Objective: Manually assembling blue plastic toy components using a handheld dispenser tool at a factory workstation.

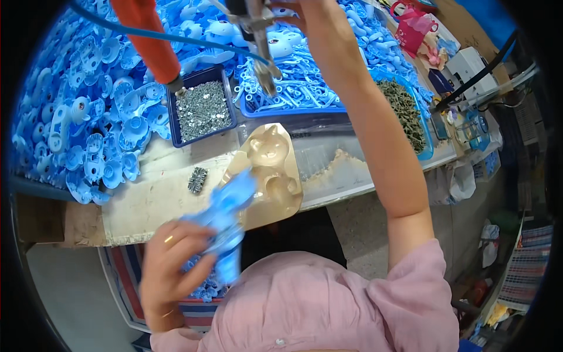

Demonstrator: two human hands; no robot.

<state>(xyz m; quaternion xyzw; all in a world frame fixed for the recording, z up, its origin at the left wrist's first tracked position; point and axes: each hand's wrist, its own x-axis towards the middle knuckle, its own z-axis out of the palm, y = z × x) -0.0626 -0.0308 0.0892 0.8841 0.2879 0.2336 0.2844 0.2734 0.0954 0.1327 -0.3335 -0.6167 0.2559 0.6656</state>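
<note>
In front of my body, my left hand (176, 258) is closed on a light blue plastic toy part (229, 211), which is smeared by motion. The part is held above the table's front edge, overlapping a beige moulded fixture (268, 152) with rounded hollows. My right arm stretches far forward, and my right hand (298, 16) is at the top edge by the heap of blue parts (284, 44). A hanging metal tool (258, 47) and the picture's edge hide most of its fingers. Whether it holds anything does not show.
An orange power screwdriver (146, 41) hangs over a dark blue tray (176, 132) of small screws. Right of it stand a blue tray (293, 112) of thin blue pieces and another (427, 149) of dark metal pieces. A small metal cluster (197, 180) lies left of the fixture.
</note>
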